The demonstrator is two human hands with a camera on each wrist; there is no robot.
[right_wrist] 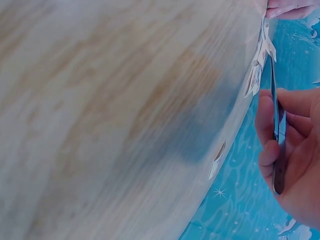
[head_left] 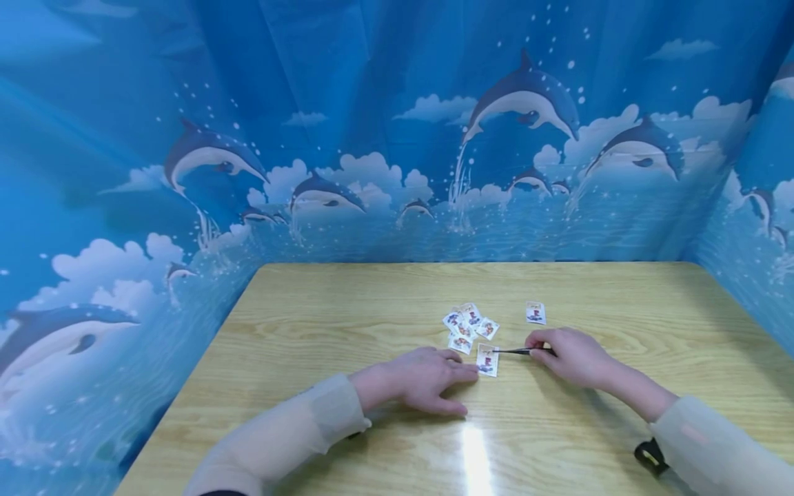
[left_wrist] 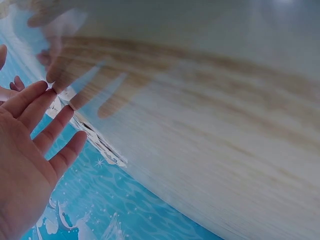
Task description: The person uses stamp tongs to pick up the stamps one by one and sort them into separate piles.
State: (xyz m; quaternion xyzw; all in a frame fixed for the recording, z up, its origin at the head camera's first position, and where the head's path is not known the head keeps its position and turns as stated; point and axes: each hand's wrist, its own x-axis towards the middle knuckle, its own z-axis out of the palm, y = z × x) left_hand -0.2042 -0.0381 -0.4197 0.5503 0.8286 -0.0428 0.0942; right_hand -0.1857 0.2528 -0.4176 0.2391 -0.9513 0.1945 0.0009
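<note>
My right hand [head_left: 572, 357] holds a pair of dark tweezers [right_wrist: 276, 125] between thumb and fingers. Their tips point left and lie over the top of a small white picture card [head_left: 487, 364]. My left hand [head_left: 431, 380] rests palm down on the table with fingers spread, its fingertips right at that card's left edge. In the left wrist view the fingers [left_wrist: 52, 130] look straight. Just beyond the card lies a loose, overlapping cluster of similar small cards [head_left: 464, 324]. One more single card [head_left: 535, 313] lies apart, beyond my right hand.
The wood-grain table [head_left: 322, 310] has a glossy top that reflects light near its front. A blue curtain [head_left: 347, 138] printed with dolphins hangs behind it and along both sides. A black band [head_left: 651, 456] shows at my right sleeve.
</note>
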